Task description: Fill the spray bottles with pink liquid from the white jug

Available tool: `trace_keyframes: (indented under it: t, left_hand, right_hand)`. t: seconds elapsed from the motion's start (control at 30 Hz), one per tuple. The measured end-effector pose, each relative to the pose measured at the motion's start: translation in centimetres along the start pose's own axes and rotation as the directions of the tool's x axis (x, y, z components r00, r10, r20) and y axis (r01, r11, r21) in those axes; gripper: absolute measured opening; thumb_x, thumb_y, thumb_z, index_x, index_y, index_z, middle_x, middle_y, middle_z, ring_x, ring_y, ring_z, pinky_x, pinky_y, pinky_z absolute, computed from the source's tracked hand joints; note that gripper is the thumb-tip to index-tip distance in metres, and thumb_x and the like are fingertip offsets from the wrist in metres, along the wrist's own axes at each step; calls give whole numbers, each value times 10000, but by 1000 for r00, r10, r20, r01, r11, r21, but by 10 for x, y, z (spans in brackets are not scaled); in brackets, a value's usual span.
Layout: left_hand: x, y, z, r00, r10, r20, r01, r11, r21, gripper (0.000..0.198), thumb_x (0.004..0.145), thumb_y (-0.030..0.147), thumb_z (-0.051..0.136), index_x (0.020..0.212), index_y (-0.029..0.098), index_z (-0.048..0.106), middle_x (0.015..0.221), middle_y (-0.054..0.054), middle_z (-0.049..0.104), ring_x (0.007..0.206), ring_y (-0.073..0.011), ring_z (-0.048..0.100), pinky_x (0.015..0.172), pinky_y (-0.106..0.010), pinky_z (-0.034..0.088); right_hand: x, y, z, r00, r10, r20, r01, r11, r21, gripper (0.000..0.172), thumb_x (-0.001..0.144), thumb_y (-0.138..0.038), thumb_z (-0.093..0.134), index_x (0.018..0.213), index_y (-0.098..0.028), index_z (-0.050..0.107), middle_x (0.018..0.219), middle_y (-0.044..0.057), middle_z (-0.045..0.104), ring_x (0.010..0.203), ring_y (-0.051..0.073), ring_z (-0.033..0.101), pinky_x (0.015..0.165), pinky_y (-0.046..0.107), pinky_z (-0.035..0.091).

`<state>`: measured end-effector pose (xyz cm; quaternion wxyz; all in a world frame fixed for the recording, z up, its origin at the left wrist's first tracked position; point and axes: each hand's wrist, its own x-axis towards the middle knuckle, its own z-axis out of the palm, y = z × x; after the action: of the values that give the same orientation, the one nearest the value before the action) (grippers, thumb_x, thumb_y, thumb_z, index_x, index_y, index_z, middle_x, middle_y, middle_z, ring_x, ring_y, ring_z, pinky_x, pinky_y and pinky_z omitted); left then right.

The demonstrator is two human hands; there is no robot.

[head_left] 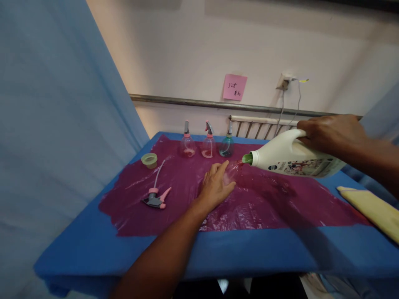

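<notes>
My left hand is wrapped round a clear pink-tinted spray bottle whose top is off. The bottle leans to the right, its mouth beside the green spout of a large cream-coloured detergent jug. My right hand grips the jug by its handle and tips it over to the left. Whether liquid is running out is hard to make out. On the left lies a grey and pink spray head with its tube pointing away from me. Behind it stands a small pale green cup or cap.
At the back are spray bottles: two clear and pink, one teal. A purple plastic sheet covers much of the blue table. A folded yellow cloth lies right; a blue curtain hangs left.
</notes>
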<state>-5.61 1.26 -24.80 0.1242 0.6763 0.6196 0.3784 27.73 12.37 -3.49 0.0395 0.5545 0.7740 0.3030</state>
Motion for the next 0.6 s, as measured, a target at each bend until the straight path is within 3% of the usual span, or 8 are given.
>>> trace_keyframes:
  t: [0.6]
  left_hand:
    - [-1,4,-2,1000,-10,15,9,1000,19,856,935,320,865,1728,302,542,1573,-112,624,1406,-363,684,1266,-552,552]
  right_hand:
    - [-1,-3,-5,998,16,58,-14,999,-45,244,1118,-431,545,1124,-287,742,1077,124,841,919,322,752,627,379,311]
